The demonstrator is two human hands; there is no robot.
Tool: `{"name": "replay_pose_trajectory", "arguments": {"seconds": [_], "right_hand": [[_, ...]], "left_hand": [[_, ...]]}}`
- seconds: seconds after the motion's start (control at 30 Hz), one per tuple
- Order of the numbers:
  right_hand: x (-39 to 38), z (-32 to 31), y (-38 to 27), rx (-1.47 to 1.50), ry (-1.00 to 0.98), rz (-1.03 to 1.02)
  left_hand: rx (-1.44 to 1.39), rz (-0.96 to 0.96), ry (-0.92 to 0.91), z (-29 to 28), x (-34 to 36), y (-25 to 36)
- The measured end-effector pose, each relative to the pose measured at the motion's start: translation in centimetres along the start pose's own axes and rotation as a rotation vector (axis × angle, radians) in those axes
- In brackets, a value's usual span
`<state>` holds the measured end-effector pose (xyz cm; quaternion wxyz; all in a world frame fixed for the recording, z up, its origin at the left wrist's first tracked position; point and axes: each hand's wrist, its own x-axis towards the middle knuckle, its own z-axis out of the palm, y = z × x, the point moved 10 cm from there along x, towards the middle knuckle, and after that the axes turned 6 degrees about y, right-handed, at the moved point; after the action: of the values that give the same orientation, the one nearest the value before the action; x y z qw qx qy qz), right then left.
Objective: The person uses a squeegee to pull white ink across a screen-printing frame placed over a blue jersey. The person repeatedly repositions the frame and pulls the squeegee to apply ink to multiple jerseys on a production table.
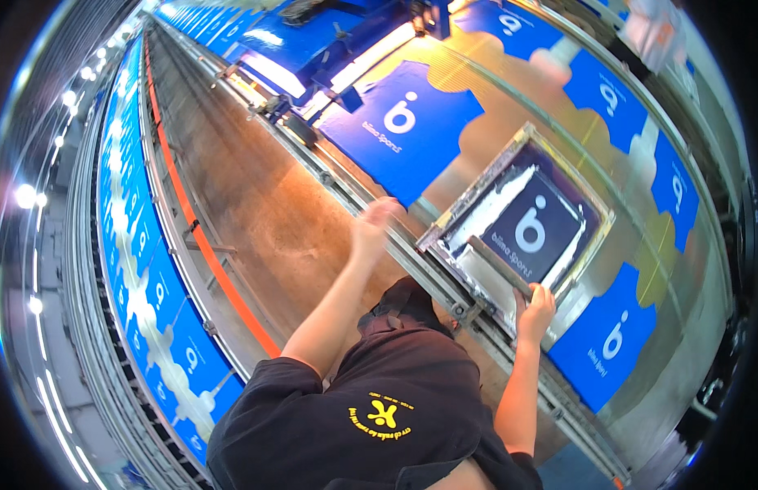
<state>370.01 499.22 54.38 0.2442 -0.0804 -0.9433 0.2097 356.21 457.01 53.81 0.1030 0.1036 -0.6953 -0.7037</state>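
My right hand (540, 310) is closed round the end of a long squeegee (500, 267), which lies across the lower part of a screen-printing frame (606, 231). Inside that frame, the dark mesh (552, 214) bears a pale emblem with lettering, and white ink is smeared along its edges. My left hand (379, 216) is raised near the printing table's edge, left of the frame and apart from it. Its fingers are slightly blurred but look loosely stretched, and nothing shows in them. Blue cut fabric pieces (444, 122) with white emblems lie flat on the table, beyond and nearer than the frame.
A metal rail (346, 193) runs along the table's near edge. Beyond my left hand stands a blue machine (301, 49) with bright lamps. Across the brown floor (273, 220), another long table (162, 359) holds blue pieces beside an orange strip (191, 220). A person (652, 37) stands at the far right.
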Motion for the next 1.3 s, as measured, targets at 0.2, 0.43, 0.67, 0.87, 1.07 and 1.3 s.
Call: {"name": "replay_pose_trajectory", "arguments": {"seconds": [0.2,0.43,0.67,0.87,1.07,1.3], "right_hand": [[-0.5,0.3,-0.8,-0.005,-0.102,0.010],[-0.1,0.8,-1.3,-0.105,-0.170,0.110],[0.4,0.6,-1.3,-0.222,-0.230,0.190],[1.3,-0.3,-2.1,-0.178,-0.145,0.128],[2.9,0.8,-1.8,-0.098,-0.137,0.089],[2.0,2.7,1.7,-0.037,-0.249,0.169]], "left_hand": [[-0.505,-0.270,0.922,-26.3,12.2,-7.2],[-0.608,-0.215,0.937,-36.8,31.4,-7.3],[-0.479,-0.257,0.810,-36.1,36.6,-6.1],[0.342,0.028,0.603,-23.2,29.4,7.1],[0.329,0.241,-0.648,15.7,8.7,10.1],[1.280,0.589,-1.529,32.0,-9.1,-3.2]]}}
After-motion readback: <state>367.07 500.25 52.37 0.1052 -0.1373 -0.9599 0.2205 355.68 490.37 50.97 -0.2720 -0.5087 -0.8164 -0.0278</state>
